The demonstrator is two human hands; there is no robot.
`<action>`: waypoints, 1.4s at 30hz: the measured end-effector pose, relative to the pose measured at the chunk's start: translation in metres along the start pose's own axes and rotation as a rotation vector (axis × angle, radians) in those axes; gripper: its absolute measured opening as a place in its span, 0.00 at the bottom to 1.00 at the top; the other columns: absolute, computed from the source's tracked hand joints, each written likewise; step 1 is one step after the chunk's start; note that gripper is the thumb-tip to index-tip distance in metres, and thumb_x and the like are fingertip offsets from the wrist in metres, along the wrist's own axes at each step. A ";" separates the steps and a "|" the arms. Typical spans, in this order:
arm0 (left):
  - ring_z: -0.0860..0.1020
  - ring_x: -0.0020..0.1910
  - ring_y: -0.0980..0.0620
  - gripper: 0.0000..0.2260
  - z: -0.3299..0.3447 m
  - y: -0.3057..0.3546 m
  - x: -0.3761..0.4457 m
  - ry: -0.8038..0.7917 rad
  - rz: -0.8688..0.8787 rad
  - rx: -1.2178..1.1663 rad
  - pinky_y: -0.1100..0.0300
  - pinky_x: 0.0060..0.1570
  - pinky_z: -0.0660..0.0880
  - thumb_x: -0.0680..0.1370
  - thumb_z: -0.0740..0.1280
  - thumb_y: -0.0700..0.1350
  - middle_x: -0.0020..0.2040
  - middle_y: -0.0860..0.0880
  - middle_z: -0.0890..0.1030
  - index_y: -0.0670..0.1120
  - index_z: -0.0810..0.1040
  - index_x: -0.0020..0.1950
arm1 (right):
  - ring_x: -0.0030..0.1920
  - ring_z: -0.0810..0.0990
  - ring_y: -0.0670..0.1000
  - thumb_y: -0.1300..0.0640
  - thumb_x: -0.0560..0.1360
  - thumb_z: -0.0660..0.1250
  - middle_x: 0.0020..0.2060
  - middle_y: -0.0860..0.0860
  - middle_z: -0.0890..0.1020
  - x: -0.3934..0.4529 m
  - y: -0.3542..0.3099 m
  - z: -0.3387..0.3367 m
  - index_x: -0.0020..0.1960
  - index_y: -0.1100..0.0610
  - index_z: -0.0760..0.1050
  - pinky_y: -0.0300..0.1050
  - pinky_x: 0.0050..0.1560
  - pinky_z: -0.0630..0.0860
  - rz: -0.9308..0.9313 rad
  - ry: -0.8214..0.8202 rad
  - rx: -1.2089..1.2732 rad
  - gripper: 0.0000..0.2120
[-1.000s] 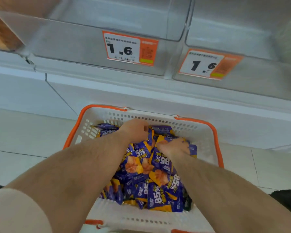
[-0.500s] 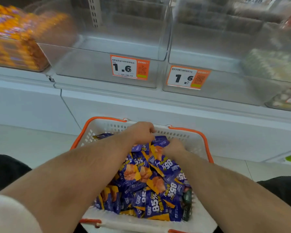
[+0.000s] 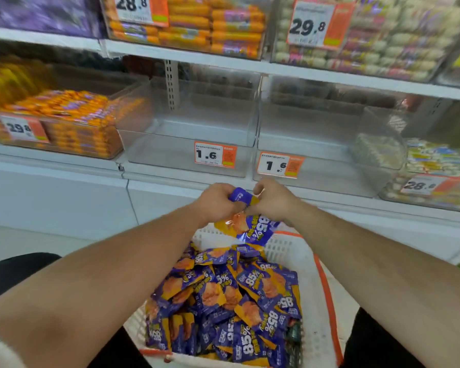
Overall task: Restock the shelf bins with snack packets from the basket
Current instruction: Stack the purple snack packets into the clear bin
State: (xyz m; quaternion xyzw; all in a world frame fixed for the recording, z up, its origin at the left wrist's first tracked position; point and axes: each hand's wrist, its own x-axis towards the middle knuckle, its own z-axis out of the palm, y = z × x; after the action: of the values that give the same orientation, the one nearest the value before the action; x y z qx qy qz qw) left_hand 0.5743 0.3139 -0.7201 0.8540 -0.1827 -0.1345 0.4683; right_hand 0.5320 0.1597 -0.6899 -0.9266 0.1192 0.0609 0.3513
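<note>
Head view, hands [image 3: 246, 201] gripping packets [image 3: 247, 227], hanging lengthwise

At twelve o'clock from you, the lower shelf [image 3: 170, 179] is carrying a row of clear bins. The two middle bins [image 3: 191, 144] and [image 3: 311, 155] are standing side by side, each wearing an orange price tag reading 1.6 on its front wall. At ten o'clock, a bin of orange packets [image 3: 72, 120] is sitting on the same shelf, just beside them. At two o'clock, a bin of pale packets [image 3: 425, 176] is resting there too. Above, the upper shelf [image 3: 250, 65] is holding more filled bins [image 3: 197, 25], blurred. At six o'clock, the white basket [image 3: 316, 301] with an orange rim is sitting low before you, and purple-and-yellow snack packets [image 3: 231, 301] are lying heaped in it.
</note>
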 end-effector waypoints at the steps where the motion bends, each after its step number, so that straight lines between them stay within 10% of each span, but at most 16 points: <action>1: 0.76 0.33 0.52 0.02 -0.005 0.003 -0.001 0.064 0.000 -0.072 0.58 0.36 0.73 0.74 0.71 0.42 0.36 0.47 0.81 0.47 0.81 0.41 | 0.49 0.78 0.55 0.52 0.63 0.80 0.50 0.54 0.79 -0.004 -0.003 -0.003 0.55 0.53 0.70 0.50 0.47 0.76 0.001 0.094 -0.021 0.26; 4: 0.82 0.40 0.51 0.04 -0.016 0.012 -0.002 0.260 -0.045 -0.352 0.56 0.42 0.79 0.75 0.71 0.39 0.43 0.46 0.84 0.46 0.83 0.48 | 0.61 0.72 0.57 0.46 0.65 0.77 0.58 0.52 0.76 -0.017 -0.009 -0.014 0.61 0.52 0.71 0.50 0.58 0.72 0.021 0.462 -0.107 0.28; 7: 0.84 0.47 0.44 0.08 -0.021 0.020 -0.003 0.365 -0.113 -0.675 0.47 0.49 0.81 0.76 0.70 0.37 0.48 0.43 0.85 0.43 0.82 0.54 | 0.50 0.76 0.55 0.50 0.64 0.76 0.52 0.53 0.77 -0.023 -0.010 -0.018 0.51 0.52 0.70 0.49 0.46 0.73 0.068 0.628 0.276 0.21; 12: 0.82 0.38 0.48 0.11 -0.012 0.046 -0.004 0.398 -0.124 -0.964 0.57 0.36 0.79 0.75 0.68 0.33 0.47 0.42 0.84 0.38 0.79 0.57 | 0.34 0.72 0.53 0.56 0.68 0.72 0.35 0.49 0.74 -0.032 -0.018 -0.014 0.40 0.50 0.64 0.45 0.35 0.67 0.018 0.497 0.703 0.15; 18: 0.82 0.40 0.46 0.11 0.001 0.075 0.006 0.275 -0.100 -1.072 0.54 0.42 0.80 0.74 0.68 0.30 0.49 0.40 0.84 0.38 0.76 0.54 | 0.48 0.83 0.53 0.57 0.70 0.73 0.50 0.51 0.82 -0.022 -0.033 -0.026 0.50 0.43 0.70 0.55 0.49 0.81 -0.044 0.425 0.784 0.16; 23: 0.81 0.35 0.49 0.10 -0.007 0.096 0.026 0.219 -0.059 -0.861 0.57 0.37 0.79 0.74 0.71 0.35 0.42 0.43 0.82 0.43 0.71 0.47 | 0.39 0.78 0.49 0.67 0.73 0.68 0.53 0.54 0.79 -0.008 -0.037 -0.058 0.65 0.54 0.72 0.37 0.30 0.73 -0.017 0.430 0.864 0.23; 31: 0.75 0.33 0.50 0.07 -0.037 0.113 0.070 0.341 0.109 -0.314 0.55 0.38 0.73 0.75 0.69 0.47 0.39 0.46 0.81 0.47 0.74 0.40 | 0.32 0.70 0.50 0.72 0.72 0.69 0.34 0.53 0.75 0.019 -0.047 -0.114 0.52 0.61 0.76 0.43 0.33 0.67 0.029 0.343 0.916 0.12; 42: 0.74 0.41 0.52 0.06 -0.051 0.115 0.161 0.339 0.118 -0.072 0.60 0.44 0.70 0.75 0.69 0.44 0.43 0.52 0.77 0.50 0.76 0.50 | 0.38 0.73 0.49 0.63 0.72 0.74 0.42 0.54 0.77 0.150 -0.012 -0.143 0.49 0.56 0.74 0.40 0.33 0.69 0.207 0.216 0.481 0.11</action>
State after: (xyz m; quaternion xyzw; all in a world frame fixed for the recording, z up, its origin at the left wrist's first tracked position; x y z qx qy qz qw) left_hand 0.7178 0.2246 -0.6047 0.8347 -0.1461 0.0329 0.5299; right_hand 0.6838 0.0466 -0.6049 -0.8007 0.2612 -0.0327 0.5382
